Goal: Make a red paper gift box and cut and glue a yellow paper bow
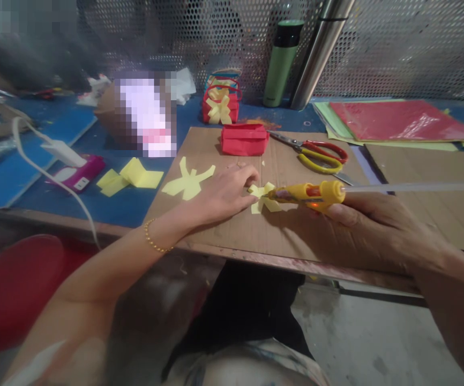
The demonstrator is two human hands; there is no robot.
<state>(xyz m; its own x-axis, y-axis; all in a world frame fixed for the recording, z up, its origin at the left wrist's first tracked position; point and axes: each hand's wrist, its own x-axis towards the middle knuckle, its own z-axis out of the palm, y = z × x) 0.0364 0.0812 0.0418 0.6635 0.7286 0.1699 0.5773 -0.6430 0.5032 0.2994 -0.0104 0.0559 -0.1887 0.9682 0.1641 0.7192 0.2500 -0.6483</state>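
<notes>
In my right hand (360,214) is a yellow glue gun (308,193) with a long clear glue stick out of its back. Its nozzle points left at a small yellow paper bow (267,205) on the cardboard sheet (224,230). My left hand (232,187) pinches the bow's left edge with curled fingers. A flat yellow paper cut-out (189,181) lies left of that hand. Just beyond the hands sits a folded red paper box (245,140). Scissors (316,153) with red and yellow handles rest behind the glue gun.
A finished red paper bag (221,104) with a yellow bow stands at the back. Behind are a green bottle (282,64) and a steel flask (316,59). Coloured sheets (404,120) lie at right. Folded yellow paper (129,177), a power strip (77,171) and its white cable are at left.
</notes>
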